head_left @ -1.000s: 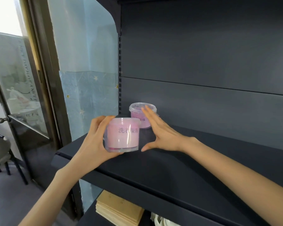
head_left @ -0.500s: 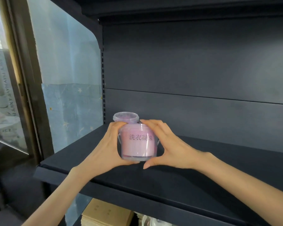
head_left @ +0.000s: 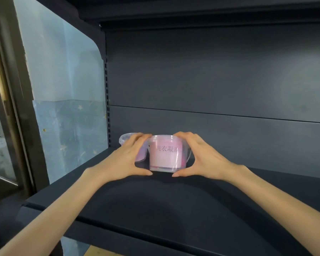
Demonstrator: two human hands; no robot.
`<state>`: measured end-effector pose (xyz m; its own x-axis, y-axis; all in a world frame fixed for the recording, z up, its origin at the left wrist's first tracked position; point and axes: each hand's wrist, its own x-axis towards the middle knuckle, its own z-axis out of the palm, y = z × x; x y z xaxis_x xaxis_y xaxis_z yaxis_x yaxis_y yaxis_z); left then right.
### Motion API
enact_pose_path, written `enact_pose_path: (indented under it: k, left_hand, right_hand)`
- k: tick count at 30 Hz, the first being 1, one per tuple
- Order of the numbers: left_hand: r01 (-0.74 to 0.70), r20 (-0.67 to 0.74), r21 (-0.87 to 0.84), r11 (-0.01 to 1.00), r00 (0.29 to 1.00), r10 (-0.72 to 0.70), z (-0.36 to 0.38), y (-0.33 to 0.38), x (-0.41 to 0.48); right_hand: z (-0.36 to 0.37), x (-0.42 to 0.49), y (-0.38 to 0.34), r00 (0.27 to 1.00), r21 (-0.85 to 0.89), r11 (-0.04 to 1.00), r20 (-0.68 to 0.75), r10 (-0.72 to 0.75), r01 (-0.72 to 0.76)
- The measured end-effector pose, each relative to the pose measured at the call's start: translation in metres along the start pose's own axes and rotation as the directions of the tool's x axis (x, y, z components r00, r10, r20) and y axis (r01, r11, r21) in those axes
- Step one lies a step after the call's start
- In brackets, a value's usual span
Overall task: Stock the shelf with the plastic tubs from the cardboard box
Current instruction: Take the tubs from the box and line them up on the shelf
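Observation:
A clear plastic tub with a pink label (head_left: 165, 154) stands on the dark shelf (head_left: 155, 200), toward its back left. My left hand (head_left: 126, 159) grips its left side and my right hand (head_left: 201, 157) grips its right side, thumbs low near its base. A second tub (head_left: 125, 140) stands just to its left near the shelf's back corner, mostly hidden behind my left hand. The cardboard box is not in view.
The shelf's dark back panel (head_left: 211, 89) rises right behind the tubs. A pale blue wall (head_left: 67, 108) borders the shelf on the left, and a dark door frame (head_left: 13, 89) stands further left. The shelf board stretches away bare to the right.
Both hands have carried the labelled tub deeper onto the shelf, to the right of the second tub. My right hand, open beside it a second ago, now grips it.

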<state>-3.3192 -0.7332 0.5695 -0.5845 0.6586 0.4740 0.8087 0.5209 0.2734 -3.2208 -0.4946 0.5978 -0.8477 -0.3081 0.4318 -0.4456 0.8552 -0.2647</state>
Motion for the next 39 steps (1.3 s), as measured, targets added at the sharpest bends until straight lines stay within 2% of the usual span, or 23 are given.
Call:
enact_pose_path:
  k: [4, 7, 12, 19, 26, 30, 34, 39]
  left_hand:
    - [0.056, -0.028, 0.140, 0.989, 0.998, -0.053, -0.004, -0.033, 0.021]
    - [0.097, -0.020, 0.199, 0.975, 0.995, -0.095, 0.001, -0.047, 0.033]
    - [0.155, 0.069, 0.261, 0.953, 0.981, -0.179, 0.014, -0.071, 0.035]
    - [0.146, -0.011, 0.312, 0.939, 0.989, -0.150, 0.021, -0.074, 0.034]
    - [0.207, -0.010, 0.209, 0.956, 0.978, -0.210, 0.020, -0.065, 0.029]
    - [0.201, -0.029, 0.198, 0.959, 0.980, -0.199, 0.020, -0.060, 0.024]
    - [0.187, -0.003, 0.111, 0.976, 0.982, -0.188, 0.020, -0.053, 0.024]
    - [0.179, -0.010, 0.169, 0.969, 0.984, -0.179, 0.019, -0.046, 0.017]
  right_hand:
    - [0.005, 0.005, 0.026, 0.998, -0.272, 0.961, 0.033, -0.045, 0.052]
    - [0.015, 0.011, 0.043, 0.997, -0.371, 0.927, 0.057, -0.043, 0.061]
    - [0.029, 0.025, 0.061, 1.000, -0.356, 0.934, -0.002, 0.031, -0.030]
    - [0.049, 0.021, 0.083, 0.987, -0.341, 0.926, -0.065, 0.150, -0.163]
    - [0.058, 0.014, 0.083, 0.987, -0.392, 0.906, -0.096, 0.130, -0.157]
    - [0.059, 0.013, 0.079, 0.980, -0.404, 0.894, -0.115, 0.160, -0.193]
    - [0.064, 0.019, 0.071, 0.980, -0.383, 0.905, -0.129, 0.149, -0.188]
    - [0.074, 0.022, 0.065, 0.983, -0.379, 0.908, -0.123, 0.139, -0.176]
